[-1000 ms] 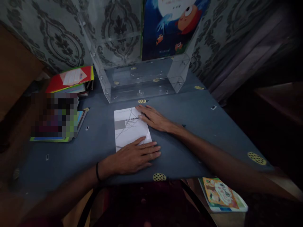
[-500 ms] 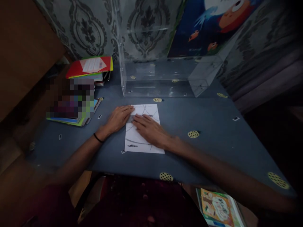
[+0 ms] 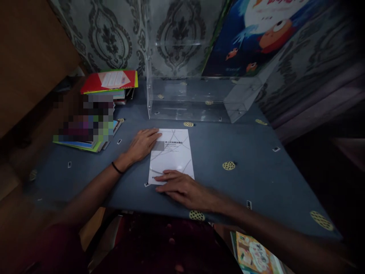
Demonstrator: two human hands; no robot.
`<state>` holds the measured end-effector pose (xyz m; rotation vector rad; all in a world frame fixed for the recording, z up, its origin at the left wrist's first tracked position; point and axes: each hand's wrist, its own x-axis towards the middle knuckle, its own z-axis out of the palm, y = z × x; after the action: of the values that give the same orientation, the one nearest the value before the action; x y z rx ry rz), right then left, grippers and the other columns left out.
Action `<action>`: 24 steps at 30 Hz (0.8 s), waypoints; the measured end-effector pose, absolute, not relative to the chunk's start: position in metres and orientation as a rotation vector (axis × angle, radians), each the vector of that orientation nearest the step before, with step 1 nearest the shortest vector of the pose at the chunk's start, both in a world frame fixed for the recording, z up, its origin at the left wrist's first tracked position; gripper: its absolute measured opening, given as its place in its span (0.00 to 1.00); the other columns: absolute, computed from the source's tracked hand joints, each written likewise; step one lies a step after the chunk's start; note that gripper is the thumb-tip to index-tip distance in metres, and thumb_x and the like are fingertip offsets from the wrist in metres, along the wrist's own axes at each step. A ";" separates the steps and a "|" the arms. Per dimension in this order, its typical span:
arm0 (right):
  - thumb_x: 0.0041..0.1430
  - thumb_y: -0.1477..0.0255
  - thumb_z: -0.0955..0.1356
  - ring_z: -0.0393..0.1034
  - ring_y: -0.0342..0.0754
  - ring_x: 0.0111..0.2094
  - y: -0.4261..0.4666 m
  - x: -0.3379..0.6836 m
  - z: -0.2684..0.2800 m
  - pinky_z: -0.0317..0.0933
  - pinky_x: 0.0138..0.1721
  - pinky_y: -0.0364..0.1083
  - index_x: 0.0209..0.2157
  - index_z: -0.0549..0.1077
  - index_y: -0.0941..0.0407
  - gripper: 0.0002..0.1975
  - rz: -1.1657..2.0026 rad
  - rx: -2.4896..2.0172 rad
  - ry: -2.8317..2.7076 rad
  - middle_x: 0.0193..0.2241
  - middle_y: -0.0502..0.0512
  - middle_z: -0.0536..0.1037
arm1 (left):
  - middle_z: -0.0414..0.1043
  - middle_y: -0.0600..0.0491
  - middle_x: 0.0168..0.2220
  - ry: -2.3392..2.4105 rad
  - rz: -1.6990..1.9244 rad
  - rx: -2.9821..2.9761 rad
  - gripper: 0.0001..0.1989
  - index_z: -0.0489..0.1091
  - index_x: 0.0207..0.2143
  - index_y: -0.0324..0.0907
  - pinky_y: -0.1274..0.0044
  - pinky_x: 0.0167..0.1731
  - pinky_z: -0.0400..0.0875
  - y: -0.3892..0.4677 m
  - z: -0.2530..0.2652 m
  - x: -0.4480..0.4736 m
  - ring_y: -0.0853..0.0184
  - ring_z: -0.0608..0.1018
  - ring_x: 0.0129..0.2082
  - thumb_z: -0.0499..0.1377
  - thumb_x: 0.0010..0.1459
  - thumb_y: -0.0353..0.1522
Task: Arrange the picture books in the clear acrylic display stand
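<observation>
A white booklet [image 3: 173,158] with thin grey curved lines, a grey block and printed Chinese text lies flat on the table. My left hand [image 3: 142,144], with a black band at its wrist, rests open on the booklet's upper left edge. Across its lower edge lies my right hand [image 3: 182,188], fingers stretched out to the left and holding nothing. Those fingers cover most of the printed word near the bottom corner.
The table [image 3: 251,144] wears a blue-grey cloth with yellow pineapples. Behind the booklet stands a clear acrylic rack [image 3: 191,110] holding a picture book [image 3: 225,57]. Stacked books [image 3: 110,82] are at the left, partly blurred out. Another book [image 3: 256,253] sits below the front edge.
My right hand has slid down from the booklet's middle to its lower edge, uncovering the printed text. My left hand stays at the upper left edge.
</observation>
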<state>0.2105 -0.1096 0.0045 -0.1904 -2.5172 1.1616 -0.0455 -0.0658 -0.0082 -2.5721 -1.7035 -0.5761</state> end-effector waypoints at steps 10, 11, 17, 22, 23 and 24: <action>0.70 0.72 0.61 0.52 0.63 0.70 -0.092 0.215 -0.024 0.52 0.67 0.69 0.61 0.70 0.58 0.21 0.446 -0.848 -2.525 0.66 0.67 0.64 | 0.71 0.41 0.61 -2.118 -0.907 -2.454 0.23 0.64 0.63 0.38 0.59 0.62 0.64 -0.084 -0.006 -0.031 0.55 0.71 0.62 0.47 0.68 0.31; 0.70 0.73 0.61 0.52 0.63 0.70 -0.092 0.214 -0.023 0.52 0.67 0.69 0.61 0.70 0.58 0.21 0.418 -0.842 -2.562 0.66 0.67 0.65 | 0.71 0.41 0.61 -2.163 -1.061 -2.474 0.24 0.63 0.64 0.39 0.59 0.63 0.64 -0.082 -0.007 -0.030 0.56 0.72 0.61 0.48 0.68 0.32; 0.70 0.73 0.61 0.51 0.63 0.70 -0.100 0.211 -0.010 0.47 0.67 0.72 0.62 0.69 0.56 0.21 0.359 -0.919 -2.642 0.66 0.66 0.65 | 0.69 0.44 0.61 -2.587 -2.090 -2.079 0.22 0.70 0.56 0.43 0.61 0.62 0.67 -0.058 0.000 -0.032 0.54 0.70 0.63 0.61 0.58 0.31; 0.71 0.72 0.61 0.51 0.66 0.70 -0.103 0.215 -0.004 0.45 0.66 0.74 0.63 0.68 0.58 0.21 0.387 -0.933 -2.634 0.66 0.69 0.65 | 0.69 0.43 0.57 -2.961 -2.461 -1.532 0.15 0.73 0.45 0.41 0.66 0.42 0.82 -0.044 0.033 -0.039 0.53 0.71 0.60 0.65 0.53 0.27; 0.71 0.72 0.60 0.51 0.65 0.70 -0.103 0.216 -0.002 0.45 0.67 0.74 0.63 0.68 0.58 0.21 0.394 -0.927 -2.626 0.66 0.70 0.65 | 0.70 0.43 0.57 -3.007 -2.444 -1.518 0.15 0.73 0.44 0.41 0.68 0.39 0.82 -0.044 0.038 -0.039 0.54 0.72 0.59 0.66 0.53 0.26; 0.72 0.72 0.60 0.52 0.65 0.70 -0.103 0.217 0.000 0.45 0.67 0.73 0.63 0.68 0.58 0.22 0.408 -0.917 -2.621 0.66 0.70 0.65 | 0.71 0.43 0.56 -3.047 -2.426 -1.538 0.16 0.73 0.44 0.41 0.69 0.36 0.82 -0.046 0.040 -0.037 0.54 0.74 0.57 0.66 0.52 0.26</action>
<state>0.2170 -0.1032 0.0000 -0.9171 -2.6212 0.4079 -0.0370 -0.0464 0.0399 -1.5380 -3.0473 -2.4263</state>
